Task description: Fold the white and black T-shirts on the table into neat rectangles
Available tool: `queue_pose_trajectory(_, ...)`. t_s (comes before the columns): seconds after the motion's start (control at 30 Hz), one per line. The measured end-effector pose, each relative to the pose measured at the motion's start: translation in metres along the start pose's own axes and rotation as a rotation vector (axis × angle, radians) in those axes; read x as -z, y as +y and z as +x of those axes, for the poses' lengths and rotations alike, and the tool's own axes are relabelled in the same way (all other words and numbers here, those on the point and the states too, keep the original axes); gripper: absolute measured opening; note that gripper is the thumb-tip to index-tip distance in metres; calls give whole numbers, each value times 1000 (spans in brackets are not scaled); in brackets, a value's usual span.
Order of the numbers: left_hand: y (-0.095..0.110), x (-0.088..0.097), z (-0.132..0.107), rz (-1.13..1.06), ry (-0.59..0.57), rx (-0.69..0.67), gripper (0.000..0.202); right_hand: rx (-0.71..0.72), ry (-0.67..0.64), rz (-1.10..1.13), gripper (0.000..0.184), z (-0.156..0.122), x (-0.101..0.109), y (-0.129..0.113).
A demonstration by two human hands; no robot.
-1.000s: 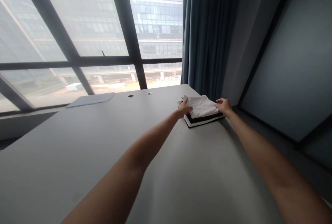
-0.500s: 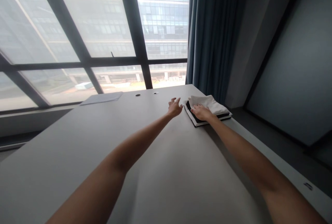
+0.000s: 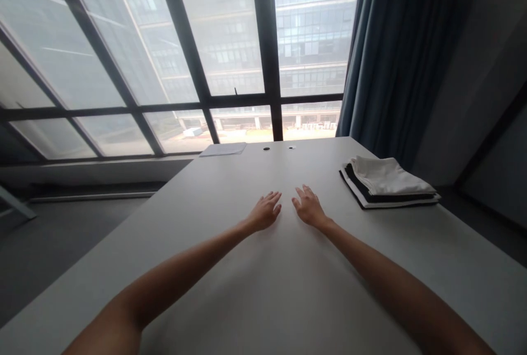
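Observation:
Both arms reach out over a white table [image 3: 206, 201]. My left hand [image 3: 264, 211] is near the middle of the tabletop, palm down, fingers apart and holding nothing. A short gap to its right, my right hand [image 3: 308, 206] is likewise open and bare, its fingers pointing away from me. Whether the palms touch the surface I cannot tell for certain. Farther right lies a stack of folded cloths [image 3: 389, 182], white on top with black and white layers beneath. The right hand is the nearer one to that stack, apart from it.
At the far left of the table lies a flat white sheet [image 3: 222, 150]. Two round cable holes, one a dark grommet [image 3: 266, 148], sit near the far edge. Behind stand large framed windows [image 3: 234, 31] and a blue curtain [image 3: 382, 69] on the right.
My right hand has left the folded stack and come to the table's middle beside the left hand. Both hands are now nearer to me, and the view has turned left.

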State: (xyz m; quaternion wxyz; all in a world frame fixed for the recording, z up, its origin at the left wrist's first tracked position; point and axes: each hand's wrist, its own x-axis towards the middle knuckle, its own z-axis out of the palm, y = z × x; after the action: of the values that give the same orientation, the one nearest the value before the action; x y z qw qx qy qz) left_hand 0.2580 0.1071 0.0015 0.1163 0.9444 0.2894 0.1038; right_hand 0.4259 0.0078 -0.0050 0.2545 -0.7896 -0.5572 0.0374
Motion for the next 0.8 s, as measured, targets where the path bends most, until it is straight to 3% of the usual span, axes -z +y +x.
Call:
queue_pose_trajectory(0.1,-8,-11,-26,44,-27,26,59,56,-70,-20,57,-13,-27,-15)
queue_pose_trajectory(0.2,-9,-27,-38,72,-17,7,60,209,-160,-64,58,-27,-37,-23)
queue_pose_trajectory(0.33,-7,-36,-38,91,-24,-8,61,259,-182,-68,61,-35,-34,-25)
queue_pose_trajectory(0.8,-6,-30,-36,72,-28,-17,57,230,-162,-89,57,-34,-28,-25)
